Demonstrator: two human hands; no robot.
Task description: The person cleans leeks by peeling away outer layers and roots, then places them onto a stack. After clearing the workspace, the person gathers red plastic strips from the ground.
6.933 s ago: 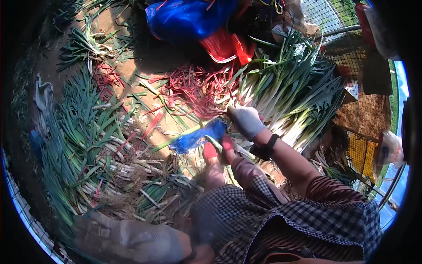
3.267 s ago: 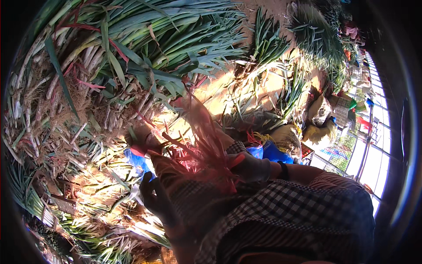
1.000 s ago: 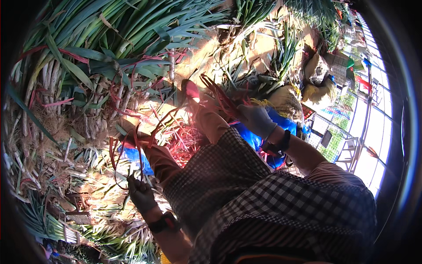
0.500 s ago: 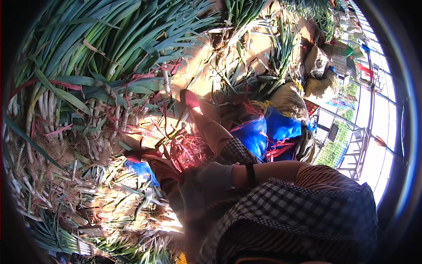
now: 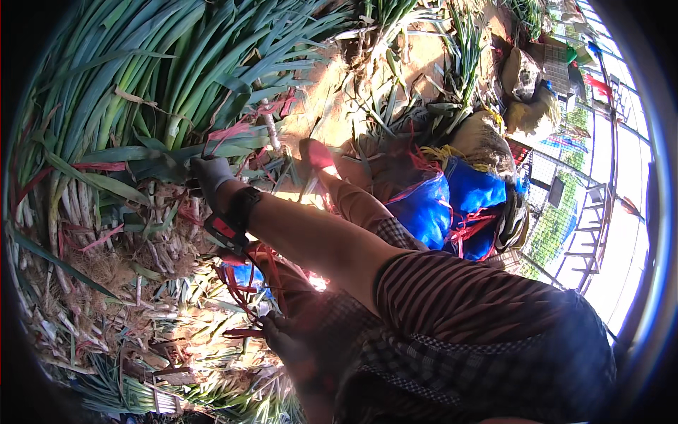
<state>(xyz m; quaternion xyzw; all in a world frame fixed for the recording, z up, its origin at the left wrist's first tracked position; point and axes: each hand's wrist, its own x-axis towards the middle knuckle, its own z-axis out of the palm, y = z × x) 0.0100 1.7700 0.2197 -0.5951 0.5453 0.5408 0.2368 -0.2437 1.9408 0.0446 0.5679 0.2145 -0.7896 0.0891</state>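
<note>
My right hand [image 5: 212, 178], in a grey glove, reaches far left across the picture. Its fingers curl in against a bunch of leeks [image 5: 166, 138], where leaves partly hide the fingertips. A black band circles that wrist, and a black and red piece [image 5: 224, 232] hangs beside it. Lower down, my left hand [image 5: 286, 339], gloved and in shadow, pinches thin red plastic strips [image 5: 244, 311] that trail up toward the right wrist. The leeks have long green leaves, pale stalks and brown roots, with red ties around several bunches.
Blue plastic bags [image 5: 424, 208] with red strips stand right of my outstretched leg [image 5: 353, 201]. Beyond them sit filled sacks [image 5: 487, 145]. More leeks lie on the ground at the lower left [image 5: 120, 385] and along the top. A metal-framed wall [image 5: 600, 205] bounds the right.
My right hand has moved from my lap out to the leek bunch on the left. My left hand now shows at the lower middle with red strips in its fingers.
</note>
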